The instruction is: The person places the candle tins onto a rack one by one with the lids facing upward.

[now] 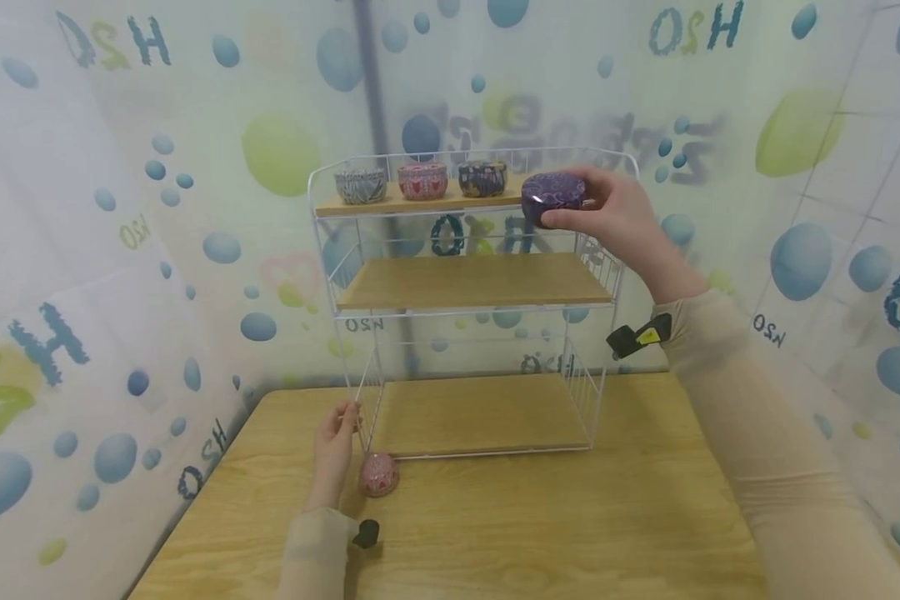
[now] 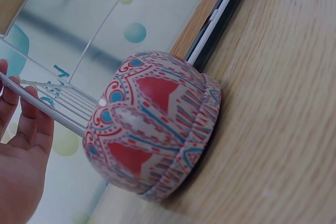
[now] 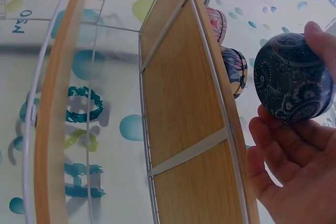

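My right hand point(image 1: 626, 218) holds a round dark purple patterned tin point(image 1: 553, 196) between thumb and fingers, level with the top shelf's right end. In the right wrist view the tin point(image 3: 291, 77) shows a fine pale swirl pattern, and fingertips lie under it. Down at the lower left, my left hand point(image 1: 335, 442) grips the white wire side of a three-tier rack point(image 1: 472, 281). Its fingers point(image 2: 26, 121) bend round the wire in the left wrist view. Beside that hand, a pink tin with red hearts point(image 1: 379, 475) sits on the table at the rack's front left corner.
Along the top shelf stand a grey patterned tin point(image 1: 361, 187), a pink-red tin point(image 1: 422, 181) and a dark blue and yellow tin point(image 1: 483, 178). A low wire rail runs behind them. The rack stands on a wooden table point(image 1: 540, 525) before a printed curtain point(image 1: 217, 125).
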Tool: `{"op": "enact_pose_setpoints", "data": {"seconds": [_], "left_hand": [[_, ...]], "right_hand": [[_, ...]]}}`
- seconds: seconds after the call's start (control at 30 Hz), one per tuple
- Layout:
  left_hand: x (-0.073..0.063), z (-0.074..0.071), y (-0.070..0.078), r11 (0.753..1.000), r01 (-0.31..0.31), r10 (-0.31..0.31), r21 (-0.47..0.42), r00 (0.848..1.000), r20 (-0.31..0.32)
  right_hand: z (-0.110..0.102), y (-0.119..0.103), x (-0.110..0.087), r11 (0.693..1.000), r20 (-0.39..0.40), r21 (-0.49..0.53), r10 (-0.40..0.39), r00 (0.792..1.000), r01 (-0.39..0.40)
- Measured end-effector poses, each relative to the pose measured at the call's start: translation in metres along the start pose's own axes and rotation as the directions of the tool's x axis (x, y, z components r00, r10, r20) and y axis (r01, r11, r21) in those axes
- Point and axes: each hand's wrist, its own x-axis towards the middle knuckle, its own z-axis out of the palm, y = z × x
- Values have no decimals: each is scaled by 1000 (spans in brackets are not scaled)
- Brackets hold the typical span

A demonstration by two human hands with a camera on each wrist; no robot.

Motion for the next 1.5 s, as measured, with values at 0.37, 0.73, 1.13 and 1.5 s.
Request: {"op": "enact_pose_setpoints", "data": {"seconds": [0.37,0.73,1.13,1.5], "left_hand": [[1,-1,2,1000,9,-9,1,1000,-1],[-3,-2,1,1000,-1,1,-10,1000,14],[-2,-2,-1,1000,7,-7,-9,1000,14],[-1,0,-2,1000,-28,28,-3,999,-28]], "right_hand": [[-10,-5,14,999,-23,-26,18,1000,-19],[-14,-10,31,997,5,-12,74,997,-74],[-15,-13,45,975,44,-190,122,992,-111],[-13,-8,55,967,69,-223,144,987,-125]]}}
